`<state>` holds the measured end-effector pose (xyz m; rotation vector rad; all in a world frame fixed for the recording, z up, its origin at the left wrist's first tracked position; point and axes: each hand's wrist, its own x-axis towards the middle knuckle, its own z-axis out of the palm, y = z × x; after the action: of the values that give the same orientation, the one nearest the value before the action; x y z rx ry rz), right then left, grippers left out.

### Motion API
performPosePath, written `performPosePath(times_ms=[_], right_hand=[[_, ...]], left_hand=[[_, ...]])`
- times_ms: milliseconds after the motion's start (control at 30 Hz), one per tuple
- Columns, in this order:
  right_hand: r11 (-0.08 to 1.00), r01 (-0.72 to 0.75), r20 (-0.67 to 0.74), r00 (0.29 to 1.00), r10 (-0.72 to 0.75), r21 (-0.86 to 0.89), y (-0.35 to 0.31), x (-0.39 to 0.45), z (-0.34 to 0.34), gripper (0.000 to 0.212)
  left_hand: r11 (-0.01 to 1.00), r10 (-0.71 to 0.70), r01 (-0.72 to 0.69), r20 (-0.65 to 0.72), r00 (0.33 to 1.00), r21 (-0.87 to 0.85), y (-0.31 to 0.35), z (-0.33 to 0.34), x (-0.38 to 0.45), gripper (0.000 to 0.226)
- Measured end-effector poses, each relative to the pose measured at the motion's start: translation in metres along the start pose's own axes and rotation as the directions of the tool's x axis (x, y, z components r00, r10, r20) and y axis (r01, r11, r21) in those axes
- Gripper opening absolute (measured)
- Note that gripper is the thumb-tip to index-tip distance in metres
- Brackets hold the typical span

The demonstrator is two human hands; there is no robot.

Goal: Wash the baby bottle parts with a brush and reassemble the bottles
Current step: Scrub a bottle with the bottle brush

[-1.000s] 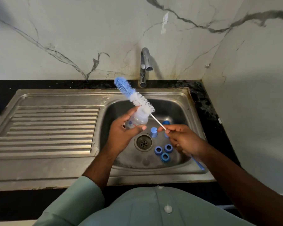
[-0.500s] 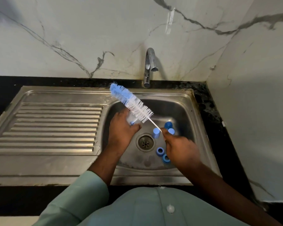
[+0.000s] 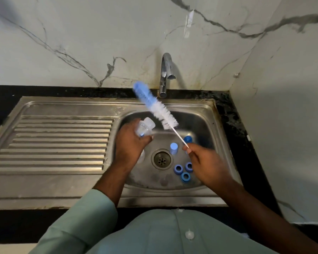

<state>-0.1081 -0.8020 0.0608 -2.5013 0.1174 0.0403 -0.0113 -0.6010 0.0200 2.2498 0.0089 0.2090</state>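
The brush (image 3: pixel 155 105) has lifted clear of the bottle (image 3: pixel 145 128), gripped by left hand (image 3: pixel 129 147); right hand (image 3: pixel 206 162) pinches its handle.

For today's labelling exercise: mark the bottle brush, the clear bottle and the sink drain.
bottle brush (image 3: pixel 155 105), head view, on the bristles where blue meets white.
clear bottle (image 3: pixel 145 127), head view, on its transparent body above the gripping fingers.
sink drain (image 3: pixel 161 159), head view, on the strainer's centre.

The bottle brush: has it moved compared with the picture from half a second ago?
Yes. The bottle brush has lifted out of the clear bottle; its blue tip now sits closer to the tap.
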Motion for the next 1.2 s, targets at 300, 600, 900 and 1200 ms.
performPosePath(times_ms=[300, 600, 900, 1200], right_hand=[[1.0, -0.009, -0.004, 1.0, 0.009, 0.005, -0.017, 0.016, 0.028, 0.023], [0.987, 0.047, 0.044, 0.998, -0.041, -0.157, -0.018, 0.021, 0.026, 0.018], [0.971, 0.036, 0.079, 0.995, -0.056, 0.236, -0.009, 0.016, 0.037, 0.02], [0.969, 0.063, 0.076, 0.994, -0.084, 0.241, -0.022, 0.015, 0.039, 0.019]], left_hand=[[0.992, 0.054, -0.058, 0.044, 0.998, 0.115, 0.003, 0.007, -0.004, 0.067], [0.994, 0.102, -0.103, 0.025, 0.994, 0.048, 0.002, 0.007, -0.009, 0.063], [0.083, -0.375, 0.649, 0.58, 0.723, -0.756, 0.017, -0.005, -0.008, 0.03], [0.233, -0.397, 0.433, 0.321, 0.86, -0.871, 0.022, 0.004, -0.001, 0.05]])
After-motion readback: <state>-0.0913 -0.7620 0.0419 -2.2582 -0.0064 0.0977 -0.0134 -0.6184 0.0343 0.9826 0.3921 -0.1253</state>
